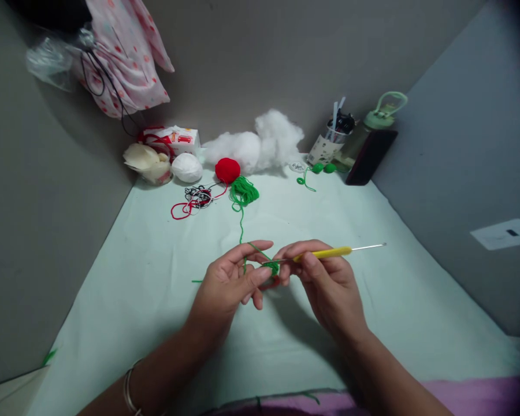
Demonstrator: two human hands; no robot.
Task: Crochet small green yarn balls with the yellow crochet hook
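My left hand (234,277) pinches a small green crochet piece (270,267) between thumb and fingers. Green yarn runs over its raised index finger and back to a loose green yarn bundle (244,192). My right hand (325,277) is closed around the yellow handle of a double-ended crochet hook (329,253). One metal end of the hook meets the green piece, and the other points out to the right. Something reddish shows just under the piece, partly hidden by fingers. Both hands are above the pale green tablecloth (156,277).
At the back are a red yarn ball (227,171), a white yarn ball (187,167), white stuffing (260,144) and tangled yarn (197,197). Back right hold a pen cup (327,147), a bottle (379,118), a dark phone-like slab (371,157) and small green pieces (318,168). Grey partitions enclose the table.
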